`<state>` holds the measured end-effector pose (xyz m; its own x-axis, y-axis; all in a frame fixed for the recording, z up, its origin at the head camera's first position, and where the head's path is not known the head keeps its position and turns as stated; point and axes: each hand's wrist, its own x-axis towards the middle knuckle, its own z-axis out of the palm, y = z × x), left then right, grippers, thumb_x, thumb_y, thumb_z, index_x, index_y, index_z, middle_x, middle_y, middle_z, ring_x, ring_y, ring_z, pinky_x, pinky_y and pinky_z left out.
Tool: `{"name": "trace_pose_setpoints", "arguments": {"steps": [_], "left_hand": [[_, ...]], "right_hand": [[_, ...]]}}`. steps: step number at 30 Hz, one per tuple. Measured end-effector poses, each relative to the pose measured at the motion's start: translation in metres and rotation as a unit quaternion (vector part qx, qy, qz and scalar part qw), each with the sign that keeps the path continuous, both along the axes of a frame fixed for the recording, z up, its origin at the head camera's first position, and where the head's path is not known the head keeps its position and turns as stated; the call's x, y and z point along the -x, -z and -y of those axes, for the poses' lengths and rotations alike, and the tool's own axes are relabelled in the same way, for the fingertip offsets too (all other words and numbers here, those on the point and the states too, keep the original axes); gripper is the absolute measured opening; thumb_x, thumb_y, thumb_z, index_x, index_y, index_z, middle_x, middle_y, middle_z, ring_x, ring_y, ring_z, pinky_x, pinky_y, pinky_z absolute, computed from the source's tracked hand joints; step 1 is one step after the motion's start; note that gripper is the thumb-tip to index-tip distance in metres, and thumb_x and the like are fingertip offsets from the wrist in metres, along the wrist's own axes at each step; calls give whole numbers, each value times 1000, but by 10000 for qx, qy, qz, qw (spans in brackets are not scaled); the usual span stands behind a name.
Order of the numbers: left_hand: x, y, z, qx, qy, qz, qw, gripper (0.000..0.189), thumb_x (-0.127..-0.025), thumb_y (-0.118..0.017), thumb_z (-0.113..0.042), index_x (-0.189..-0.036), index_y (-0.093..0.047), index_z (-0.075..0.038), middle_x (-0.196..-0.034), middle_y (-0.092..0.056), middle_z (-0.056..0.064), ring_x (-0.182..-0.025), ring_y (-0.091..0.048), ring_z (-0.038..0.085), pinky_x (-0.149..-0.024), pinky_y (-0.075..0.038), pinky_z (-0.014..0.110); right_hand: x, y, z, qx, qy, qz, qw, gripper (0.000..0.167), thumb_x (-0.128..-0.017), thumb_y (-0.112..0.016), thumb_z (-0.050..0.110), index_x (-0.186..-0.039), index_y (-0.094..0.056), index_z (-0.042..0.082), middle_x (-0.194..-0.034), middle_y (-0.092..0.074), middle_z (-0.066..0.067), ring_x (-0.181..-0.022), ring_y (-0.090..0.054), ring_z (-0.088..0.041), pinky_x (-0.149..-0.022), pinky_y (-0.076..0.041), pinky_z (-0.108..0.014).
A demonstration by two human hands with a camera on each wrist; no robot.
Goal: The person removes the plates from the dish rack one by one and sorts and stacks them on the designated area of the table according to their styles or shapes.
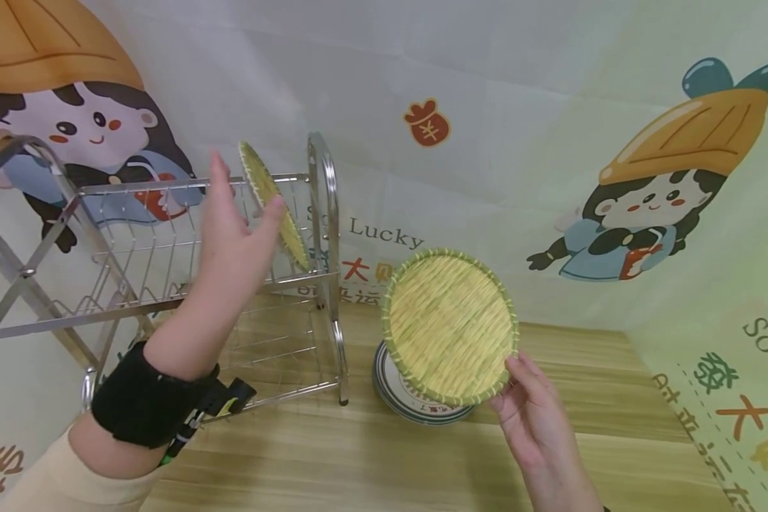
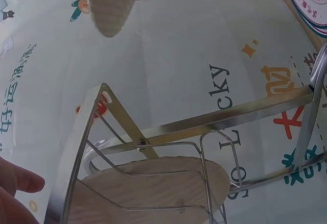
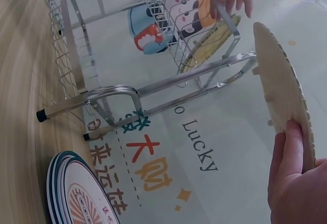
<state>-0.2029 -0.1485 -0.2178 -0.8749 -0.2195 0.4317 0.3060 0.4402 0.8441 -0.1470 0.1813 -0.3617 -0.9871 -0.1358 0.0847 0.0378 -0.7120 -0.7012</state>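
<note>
My right hand (image 1: 537, 412) grips a round woven bamboo tray (image 1: 451, 327) by its lower right rim, thumb on one side and fingers on the other. This tray is raised, overlapping a stack of plates in the head view. A second woven tray (image 1: 275, 206) stands tilted on edge in the upper tier of a metal dish rack (image 1: 329, 213), at its right end. Beside it is my left hand (image 1: 233, 235), fingers extended and thumb close to the tray's face. In the left wrist view that tray (image 2: 153, 188) sits behind rack wires, apart from the visible fingers.
White plates with dark rims (image 1: 390, 384) are stacked on the wooden table (image 1: 422, 462), right of the rack. A printed cloth (image 1: 525, 142) hangs behind and along the right side. The rack's lower tier (image 1: 275, 348) stands near the table's back.
</note>
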Motion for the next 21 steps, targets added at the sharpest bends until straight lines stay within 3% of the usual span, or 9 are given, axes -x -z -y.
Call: {"name": "trace_pose_setpoints", "arguments": {"steps": [3, 5, 11, 21], "left_hand": [[3, 1, 1, -29, 90, 217, 9997, 86, -96, -49, -37, -150, 16, -22, -159, 9, 1, -146, -6, 23, -118, -22, 43], [5, 2, 2, -111, 170, 330, 9993, 86, -96, -49, -35, -150, 17, -22, -159, 8, 2, -145, -10, 26, -113, -31, 46], [8, 5, 3, -303, 341, 466, 9979, 89, -96, -51, -30, -150, 19, -23, -159, 7, 3, -145, -15, 29, -108, -37, 47], [7, 5, 4, 79, 475, 700, 9964, 85, -98, -47, -31, -150, 18, -19, -160, -3, 4, -141, -27, 30, -104, -44, 43]], "right_hand": [[-1, 0, -2, -139, 33, 92, 9999, 27, -101, -42, 11, -123, -56, 5, -108, -63, -5, -90, -66, -14, -77, -58, -23], [-2, 1, -3, -240, 92, 226, 9994, 25, -100, -44, 12, -121, -58, 6, -106, -63, -4, -88, -65, -13, -76, -58, -22], [-3, 5, -10, -500, 259, 457, 9974, 21, -99, -46, 11, -111, -63, 8, -98, -62, -1, -81, -63, -10, -71, -58, -20], [1, 26, -34, -624, 618, 585, 9944, 22, -99, -45, 10, -104, -67, 10, -96, -63, -1, -83, -64, -12, -72, -58, -21]]}}
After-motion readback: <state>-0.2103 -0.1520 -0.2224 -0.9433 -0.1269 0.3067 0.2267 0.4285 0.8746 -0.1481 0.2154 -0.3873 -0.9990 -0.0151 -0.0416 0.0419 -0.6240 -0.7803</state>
